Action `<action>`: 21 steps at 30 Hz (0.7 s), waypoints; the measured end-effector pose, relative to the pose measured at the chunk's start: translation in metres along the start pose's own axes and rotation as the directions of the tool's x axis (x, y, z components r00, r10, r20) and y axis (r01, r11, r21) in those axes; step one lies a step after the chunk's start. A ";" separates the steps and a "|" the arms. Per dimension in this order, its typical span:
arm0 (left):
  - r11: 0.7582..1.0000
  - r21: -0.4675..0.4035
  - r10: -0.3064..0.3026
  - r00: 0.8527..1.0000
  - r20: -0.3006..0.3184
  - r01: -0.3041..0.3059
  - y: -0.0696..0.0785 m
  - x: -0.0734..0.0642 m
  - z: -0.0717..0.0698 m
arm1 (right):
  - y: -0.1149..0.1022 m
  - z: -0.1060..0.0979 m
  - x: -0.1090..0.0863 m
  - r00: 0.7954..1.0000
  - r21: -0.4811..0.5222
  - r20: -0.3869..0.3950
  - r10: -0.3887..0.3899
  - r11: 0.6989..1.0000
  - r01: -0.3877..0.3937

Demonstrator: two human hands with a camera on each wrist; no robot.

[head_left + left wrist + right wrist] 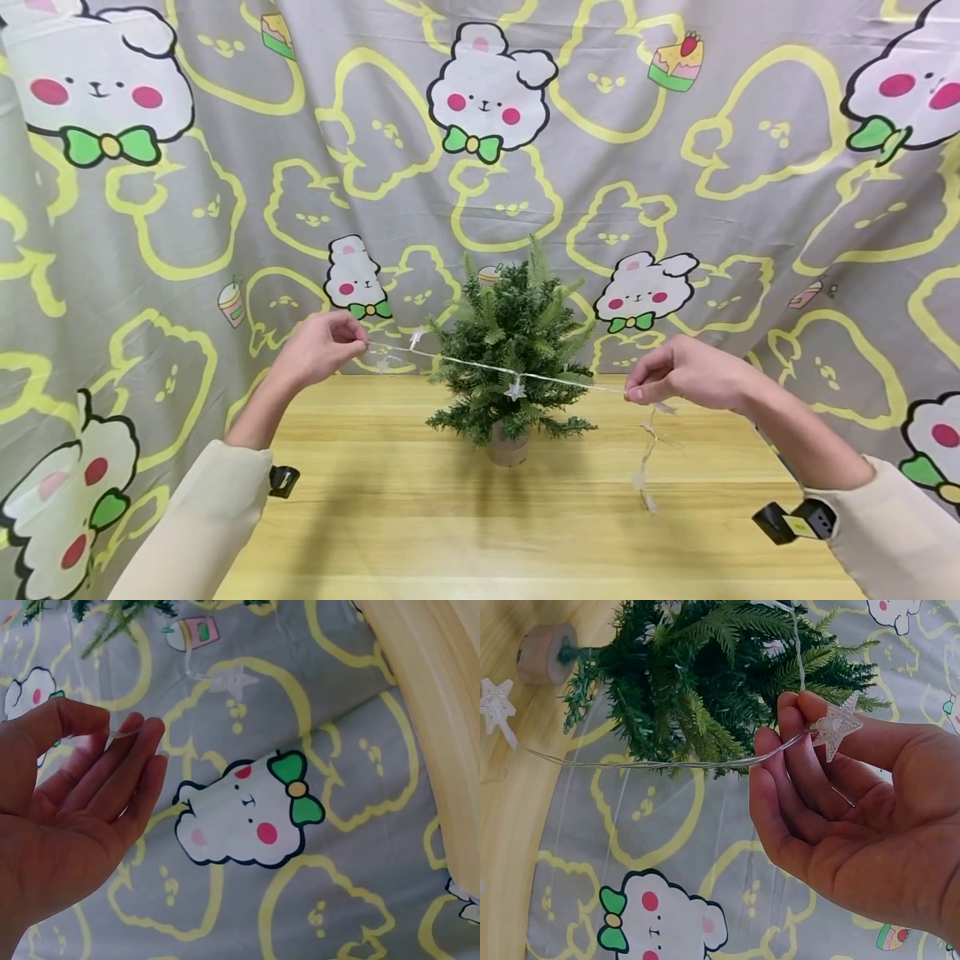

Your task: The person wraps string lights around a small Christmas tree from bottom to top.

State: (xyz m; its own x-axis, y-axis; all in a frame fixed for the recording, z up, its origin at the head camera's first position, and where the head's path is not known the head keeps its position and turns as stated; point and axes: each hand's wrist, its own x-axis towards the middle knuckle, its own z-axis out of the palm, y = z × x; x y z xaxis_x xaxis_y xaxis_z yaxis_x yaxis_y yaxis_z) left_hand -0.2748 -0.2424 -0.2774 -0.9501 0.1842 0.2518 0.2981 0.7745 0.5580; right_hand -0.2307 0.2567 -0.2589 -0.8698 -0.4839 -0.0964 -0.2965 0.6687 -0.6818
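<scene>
A clear string of star lights (480, 364) stretches nearly taut between both hands, in front of a small green artificial Christmas tree (517, 325). My left hand (318, 350) pinches one stretch of it between thumb and fingers. At the other side, my right hand (690, 375) pinches the wire, and a loose length dangles below it over the table. In the right wrist view a clear plastic star (837, 727) lies against the fingers, and another star (496, 701) hangs farther along the wire. One more star (515, 389) hangs mid-span before the branches.
The tree stands on a round wooden base (508, 450) on a light wood-grain table (390, 500). Behind and around the table hangs a grey curtain (405, 75) with cartoon prints. Black wrist cameras are strapped at both sleeves.
</scene>
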 end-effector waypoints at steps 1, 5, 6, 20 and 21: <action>1.000 0.004 -0.002 1.000 -0.008 0.002 -0.001 0.001 0.000 | -0.001 0.000 0.000 1.000 -0.004 0.001 -0.001 1.000 0.001; 1.000 0.019 -0.003 1.000 0.022 0.002 -0.001 0.000 -0.004 | -0.004 0.000 -0.001 1.000 -0.013 -0.001 -0.003 1.000 0.003; 1.000 0.016 0.002 0.999 0.040 -0.002 0.001 -0.001 -0.005 | -0.004 -0.001 -0.002 1.000 -0.015 -0.004 -0.005 1.000 0.005; 0.985 -0.148 0.146 0.899 0.412 -0.093 0.040 -0.023 -0.018 | 0.001 -0.010 -0.008 0.999 -0.057 -0.038 0.026 0.998 -0.028; 0.982 -0.164 0.157 0.895 0.418 -0.096 0.044 -0.024 -0.018 | 0.001 -0.011 -0.009 0.999 -0.059 -0.042 0.030 0.998 -0.033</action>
State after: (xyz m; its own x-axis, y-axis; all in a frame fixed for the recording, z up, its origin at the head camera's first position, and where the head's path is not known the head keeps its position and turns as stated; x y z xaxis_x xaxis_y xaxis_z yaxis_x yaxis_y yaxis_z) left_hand -0.2376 -0.2231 -0.2445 -0.8416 0.5398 -0.0180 0.3987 0.6435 0.6534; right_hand -0.2277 0.2680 -0.2513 -0.8940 -0.4395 -0.0868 -0.2906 0.7163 -0.6345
